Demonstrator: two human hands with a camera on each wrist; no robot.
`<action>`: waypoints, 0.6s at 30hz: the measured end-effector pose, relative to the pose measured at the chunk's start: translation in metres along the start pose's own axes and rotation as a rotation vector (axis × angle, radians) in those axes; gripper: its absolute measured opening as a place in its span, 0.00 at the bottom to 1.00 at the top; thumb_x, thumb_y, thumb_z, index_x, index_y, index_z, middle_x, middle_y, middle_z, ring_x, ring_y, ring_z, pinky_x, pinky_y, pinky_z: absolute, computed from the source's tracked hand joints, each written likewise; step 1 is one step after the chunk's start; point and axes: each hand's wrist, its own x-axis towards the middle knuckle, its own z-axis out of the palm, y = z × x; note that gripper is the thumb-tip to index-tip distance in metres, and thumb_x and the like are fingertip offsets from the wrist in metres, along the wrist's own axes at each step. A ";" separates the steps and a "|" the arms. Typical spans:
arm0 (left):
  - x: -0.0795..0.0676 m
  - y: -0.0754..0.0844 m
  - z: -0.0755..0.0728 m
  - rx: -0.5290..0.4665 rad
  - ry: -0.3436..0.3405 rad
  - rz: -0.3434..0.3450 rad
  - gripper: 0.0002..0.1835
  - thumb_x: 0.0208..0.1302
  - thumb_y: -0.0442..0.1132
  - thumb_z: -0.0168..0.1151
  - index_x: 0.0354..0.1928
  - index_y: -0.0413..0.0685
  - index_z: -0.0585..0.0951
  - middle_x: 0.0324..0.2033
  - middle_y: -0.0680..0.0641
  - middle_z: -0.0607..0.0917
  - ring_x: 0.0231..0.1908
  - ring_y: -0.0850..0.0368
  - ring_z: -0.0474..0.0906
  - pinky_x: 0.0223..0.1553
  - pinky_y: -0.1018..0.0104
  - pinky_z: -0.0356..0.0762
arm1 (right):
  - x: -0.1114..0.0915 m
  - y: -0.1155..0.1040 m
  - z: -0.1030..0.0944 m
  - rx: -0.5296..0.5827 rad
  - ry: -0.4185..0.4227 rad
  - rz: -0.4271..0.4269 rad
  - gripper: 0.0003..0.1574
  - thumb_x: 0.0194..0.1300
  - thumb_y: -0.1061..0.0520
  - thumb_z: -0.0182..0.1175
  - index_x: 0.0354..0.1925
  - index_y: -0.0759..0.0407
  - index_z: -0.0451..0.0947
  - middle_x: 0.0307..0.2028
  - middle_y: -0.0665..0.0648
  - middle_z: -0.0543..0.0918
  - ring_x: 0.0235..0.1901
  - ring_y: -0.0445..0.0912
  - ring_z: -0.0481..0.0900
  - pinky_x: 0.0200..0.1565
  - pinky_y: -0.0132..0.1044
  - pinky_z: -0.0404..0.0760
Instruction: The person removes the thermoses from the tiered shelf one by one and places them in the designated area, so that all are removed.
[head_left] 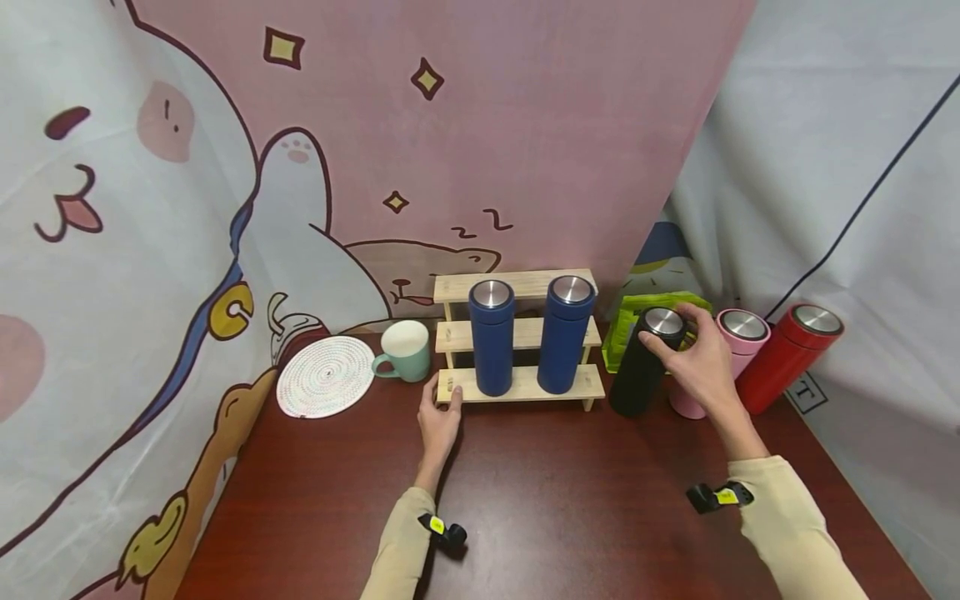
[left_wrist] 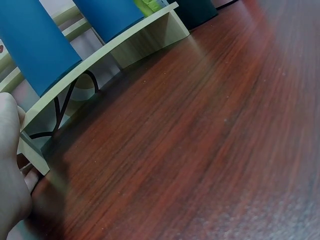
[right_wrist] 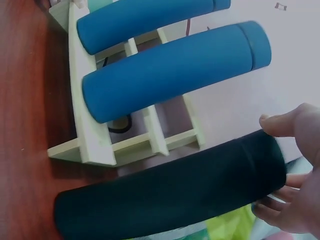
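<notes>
A tiered wooden rack [head_left: 465, 385] stands against the wall, with two blue thermos bottles [head_left: 493, 350] [head_left: 564, 337] upright on its lowest tier. My left hand [head_left: 438, 421] grips the left end of that tier, thumb on top; the left wrist view catches part of the hand [left_wrist: 11, 165] at the rack's leg [left_wrist: 35, 155]. To the right of the rack, a black thermos [head_left: 633, 379] stands on the table, seemingly touching it. My right hand [head_left: 701, 358] holds this bottle around its silver-topped lid, as the right wrist view also shows, with thumb and fingers on opposite sides.
Left of the rack are a green mug [head_left: 408, 354] and a round woven mat [head_left: 326, 377]. A pink thermos [head_left: 738, 337] and a red thermos [head_left: 787, 358] stand on the right. Behind the black bottle is a bright green bag [head_left: 626, 321]. A dark cable [head_left: 862, 204] hangs along the right wall.
</notes>
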 end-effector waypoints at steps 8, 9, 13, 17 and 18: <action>0.000 0.000 0.000 0.007 0.000 0.000 0.30 0.67 0.41 0.68 0.70 0.49 0.73 0.62 0.40 0.82 0.59 0.47 0.79 0.55 0.47 0.79 | 0.007 -0.031 -0.003 0.059 0.036 -0.082 0.46 0.61 0.49 0.72 0.71 0.64 0.66 0.68 0.68 0.73 0.67 0.66 0.69 0.68 0.62 0.66; 0.000 0.000 0.000 0.006 -0.001 0.000 0.30 0.67 0.41 0.68 0.70 0.49 0.73 0.62 0.40 0.82 0.60 0.46 0.79 0.55 0.47 0.79 | 0.008 -0.034 -0.002 0.062 0.037 -0.088 0.46 0.61 0.49 0.73 0.71 0.64 0.67 0.68 0.68 0.73 0.67 0.65 0.69 0.69 0.62 0.65; 0.000 0.000 0.000 0.009 0.000 -0.001 0.30 0.67 0.41 0.68 0.70 0.48 0.73 0.62 0.40 0.82 0.60 0.47 0.78 0.55 0.48 0.79 | 0.012 -0.047 0.000 0.080 0.031 -0.105 0.46 0.60 0.49 0.73 0.70 0.64 0.68 0.67 0.67 0.73 0.67 0.64 0.69 0.70 0.60 0.65; 0.000 0.001 0.000 0.009 -0.001 0.001 0.30 0.67 0.41 0.68 0.70 0.49 0.73 0.61 0.41 0.83 0.58 0.48 0.80 0.54 0.48 0.79 | 0.014 -0.060 0.004 0.100 0.016 -0.126 0.45 0.60 0.50 0.73 0.69 0.64 0.68 0.66 0.67 0.74 0.67 0.64 0.69 0.69 0.60 0.65; 0.000 0.001 0.000 0.007 -0.001 0.002 0.30 0.67 0.41 0.68 0.70 0.50 0.73 0.60 0.41 0.83 0.57 0.48 0.80 0.54 0.48 0.79 | 0.015 -0.063 0.006 0.102 0.011 -0.131 0.45 0.60 0.50 0.73 0.69 0.64 0.68 0.66 0.67 0.74 0.67 0.64 0.69 0.69 0.60 0.65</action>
